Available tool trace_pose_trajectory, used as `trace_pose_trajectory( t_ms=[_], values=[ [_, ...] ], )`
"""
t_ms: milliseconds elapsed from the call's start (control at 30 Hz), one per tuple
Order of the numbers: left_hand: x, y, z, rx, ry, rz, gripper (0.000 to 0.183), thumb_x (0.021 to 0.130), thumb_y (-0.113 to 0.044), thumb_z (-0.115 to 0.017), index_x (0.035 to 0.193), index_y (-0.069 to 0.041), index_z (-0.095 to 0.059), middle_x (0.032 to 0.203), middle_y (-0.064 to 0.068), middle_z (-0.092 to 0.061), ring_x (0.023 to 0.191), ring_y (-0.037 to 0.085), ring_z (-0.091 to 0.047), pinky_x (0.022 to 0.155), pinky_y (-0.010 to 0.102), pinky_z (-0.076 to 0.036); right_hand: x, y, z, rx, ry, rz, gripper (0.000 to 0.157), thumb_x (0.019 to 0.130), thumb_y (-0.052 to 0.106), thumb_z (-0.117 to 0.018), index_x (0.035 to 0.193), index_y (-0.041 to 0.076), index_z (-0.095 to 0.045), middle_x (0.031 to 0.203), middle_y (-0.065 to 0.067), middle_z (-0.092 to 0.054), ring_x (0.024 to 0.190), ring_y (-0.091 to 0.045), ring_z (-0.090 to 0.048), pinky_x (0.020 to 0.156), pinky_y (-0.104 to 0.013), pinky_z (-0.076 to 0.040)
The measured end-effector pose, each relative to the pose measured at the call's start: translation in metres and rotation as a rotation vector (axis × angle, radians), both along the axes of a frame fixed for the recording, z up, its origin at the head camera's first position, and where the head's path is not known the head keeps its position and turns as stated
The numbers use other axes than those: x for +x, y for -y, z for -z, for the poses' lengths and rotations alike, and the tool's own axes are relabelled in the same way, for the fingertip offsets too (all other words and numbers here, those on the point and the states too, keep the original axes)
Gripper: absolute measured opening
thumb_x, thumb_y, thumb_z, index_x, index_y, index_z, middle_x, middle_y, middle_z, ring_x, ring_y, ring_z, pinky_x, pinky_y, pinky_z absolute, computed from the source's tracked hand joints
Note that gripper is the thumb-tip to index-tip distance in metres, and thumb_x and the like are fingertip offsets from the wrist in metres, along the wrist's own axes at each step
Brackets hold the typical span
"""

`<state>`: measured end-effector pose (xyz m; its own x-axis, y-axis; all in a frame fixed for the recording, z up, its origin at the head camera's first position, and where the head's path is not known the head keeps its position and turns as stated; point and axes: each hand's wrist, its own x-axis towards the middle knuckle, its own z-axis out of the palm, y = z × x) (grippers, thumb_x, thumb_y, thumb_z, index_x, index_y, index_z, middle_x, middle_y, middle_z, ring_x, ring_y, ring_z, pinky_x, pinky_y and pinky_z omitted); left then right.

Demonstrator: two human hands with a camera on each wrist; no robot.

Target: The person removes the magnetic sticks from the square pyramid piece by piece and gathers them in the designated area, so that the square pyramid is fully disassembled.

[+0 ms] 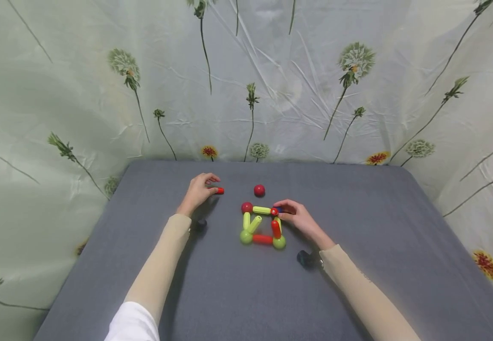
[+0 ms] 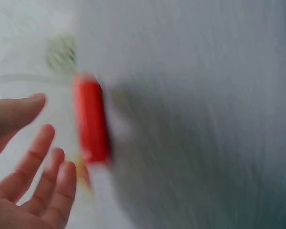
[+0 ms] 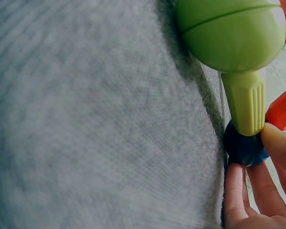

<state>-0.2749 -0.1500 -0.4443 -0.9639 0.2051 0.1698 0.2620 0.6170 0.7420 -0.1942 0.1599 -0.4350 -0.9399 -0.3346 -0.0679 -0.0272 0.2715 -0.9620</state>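
Observation:
My left hand (image 1: 198, 192) reaches toward a short red rod (image 1: 220, 191) at the far side of the table. In the left wrist view its thumb and fingers are spread, with the red rod (image 2: 92, 119) just beyond the fingertips. My right hand (image 1: 299, 219) pinches a dark blue ball (image 3: 245, 149) between thumb and fingers. This ball forms one corner of a frame of rods and balls. A yellow-green rod (image 3: 245, 102) joins it to a green ball (image 1: 279, 242). A red ball (image 1: 247, 207) and another green ball (image 1: 246, 237) make the other corners.
A loose red ball (image 1: 259, 190) lies behind the frame. A red rod (image 1: 262, 239) forms the frame's near side; further rods tilt up from both green balls. The grey-covered table (image 1: 246, 293) ends at a flower-printed curtain (image 1: 229, 94).

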Motion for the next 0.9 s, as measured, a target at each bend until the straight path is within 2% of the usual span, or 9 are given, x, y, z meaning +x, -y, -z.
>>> trace_pose_trajectory(
  t_ms=[67, 100, 200, 300, 333, 433, 533, 667, 900],
  values=[
    [0.009, -0.015, -0.004, 0.102, -0.013, 0.052, 0.024, 0.084, 0.0, -0.07, 0.107, 0.002, -0.065, 0.107, 0.019, -0.062, 0.099, 0.032, -0.059, 0.087, 0.043, -0.047, 0.001, -0.001, 0.0, 0.003, -0.002, -0.003, 0.031, 0.091, -0.003, -0.058, 0.121, -0.011, -0.055, 0.116, -0.023, -0.059, 0.104, -0.031, -0.056, 0.084, -0.026, -0.046],
    [0.018, -0.025, -0.012, 0.149, 0.0, 0.103, 0.024, 0.085, 0.0, -0.07, 0.108, 0.004, -0.065, 0.108, 0.021, -0.062, 0.098, 0.032, -0.06, 0.087, 0.042, -0.047, 0.001, -0.001, 0.0, 0.004, -0.001, -0.003, 0.031, 0.092, -0.003, -0.058, 0.121, -0.011, -0.055, 0.116, -0.024, -0.059, 0.104, -0.031, -0.056, 0.084, -0.027, -0.046],
    [0.035, -0.061, -0.018, 0.254, 0.063, 0.232, 0.023, 0.086, -0.002, -0.069, 0.108, 0.004, -0.064, 0.106, 0.022, -0.063, 0.092, 0.027, -0.062, 0.083, 0.038, -0.049, -0.005, -0.004, 0.011, -0.008, -0.002, -0.002, 0.031, 0.092, -0.001, -0.059, 0.121, -0.009, -0.056, 0.116, -0.022, -0.06, 0.104, -0.03, -0.056, 0.085, -0.027, -0.046],
    [0.047, -0.093, -0.023, 0.241, 0.15, 0.33, 0.024, 0.087, -0.011, -0.071, 0.108, 0.001, -0.064, 0.101, 0.015, -0.065, 0.088, 0.021, -0.062, 0.08, 0.034, -0.049, -0.012, -0.007, 0.025, -0.019, -0.004, 0.001, 0.03, 0.092, 0.001, -0.06, 0.122, -0.007, -0.057, 0.116, -0.02, -0.06, 0.104, -0.027, -0.058, 0.086, -0.027, -0.047],
    [0.046, -0.101, -0.017, 0.227, 0.162, 0.348, 0.025, 0.087, -0.014, -0.072, 0.107, -0.002, -0.065, 0.099, 0.011, -0.065, 0.085, 0.018, -0.062, 0.077, 0.032, -0.05, -0.015, -0.008, 0.03, -0.022, -0.011, 0.0, 0.031, 0.092, 0.002, -0.06, 0.122, -0.006, -0.056, 0.116, -0.019, -0.061, 0.104, -0.026, -0.058, 0.086, -0.027, -0.047],
    [0.047, -0.116, -0.015, 0.163, 0.196, 0.392, 0.025, 0.086, -0.021, -0.073, 0.104, -0.006, -0.065, 0.094, 0.001, -0.063, 0.08, 0.016, -0.062, 0.073, 0.029, -0.05, -0.016, -0.008, 0.032, -0.024, -0.024, -0.002, 0.032, 0.093, 0.002, -0.06, 0.123, -0.007, -0.055, 0.118, -0.02, -0.06, 0.106, -0.027, -0.058, 0.087, -0.027, -0.047],
    [0.046, -0.117, -0.012, 0.13, 0.194, 0.372, 0.016, 0.087, -0.017, -0.071, 0.099, -0.009, -0.066, 0.092, 0.001, -0.063, 0.077, 0.016, -0.061, 0.071, 0.028, -0.05, -0.016, -0.007, 0.033, -0.025, -0.024, -0.006, 0.032, 0.093, 0.001, -0.06, 0.123, -0.007, -0.055, 0.12, -0.021, -0.059, 0.107, -0.029, -0.057, 0.089, -0.03, -0.047],
    [0.045, -0.105, -0.006, 0.165, 0.185, 0.282, 0.007, 0.087, -0.004, -0.065, 0.092, -0.008, -0.066, 0.091, 0.004, -0.064, 0.075, 0.016, -0.062, 0.068, 0.028, -0.051, -0.016, -0.005, 0.033, -0.001, -0.002, -0.01, 0.03, 0.093, 0.003, -0.059, 0.122, -0.004, -0.057, 0.12, -0.019, -0.058, 0.106, -0.029, -0.056, 0.091, -0.033, -0.046],
    [0.042, -0.073, 0.0, 0.404, 0.239, 0.199, 0.016, 0.086, 0.005, -0.057, 0.1, -0.001, -0.064, 0.097, 0.013, -0.065, 0.08, 0.021, -0.065, 0.073, 0.034, -0.053, -0.015, -0.004, 0.029, 0.038, 0.001, -0.011, 0.028, 0.094, 0.003, -0.058, 0.121, -0.002, -0.058, 0.118, -0.018, -0.058, 0.103, -0.027, -0.056, 0.091, -0.036, -0.046]
  ],
)
